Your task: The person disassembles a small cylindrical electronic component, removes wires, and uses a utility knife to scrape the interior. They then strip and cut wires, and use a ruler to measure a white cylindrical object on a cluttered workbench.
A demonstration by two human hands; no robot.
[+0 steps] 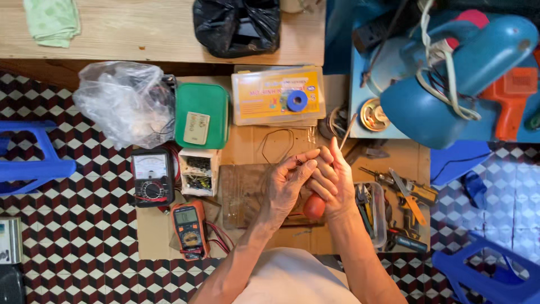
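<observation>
Both hands meet: right hand point(332, 183) grips an orange-handled screwdriver point(315, 206); left hand point(289, 183) pinches closed near its tip, best held steady.
</observation>
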